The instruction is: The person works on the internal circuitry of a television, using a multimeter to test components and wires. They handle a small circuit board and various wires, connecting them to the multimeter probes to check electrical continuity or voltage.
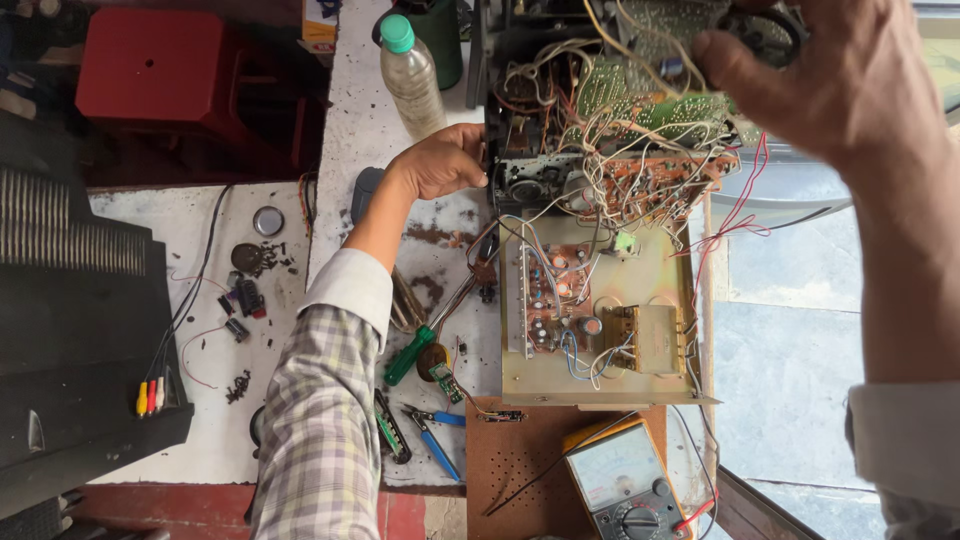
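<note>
A: Opened chassis [600,170] stands tilted on the bench. Left hand [440,160] is curled against its left edge; right hand [830,80] is clasped round the top right corner.

B: Right fingertips hidden, and the frame cuts off the top. Green circuit board [640,105], tangled pale wires [620,180], beige metal baseplate [600,380].

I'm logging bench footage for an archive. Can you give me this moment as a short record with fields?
setting: cluttered white workbench seen from above
main item: opened electronic chassis with circuit boards and tangled wires
left hand: left hand grips the chassis's left edge
right hand: right hand raised over the upper boards, close to the camera; what it holds is unclear
tools nearby: green-handled screwdriver, blue-handled pliers, analog multimeter
other: plastic bottle with green cap, red stool
</note>
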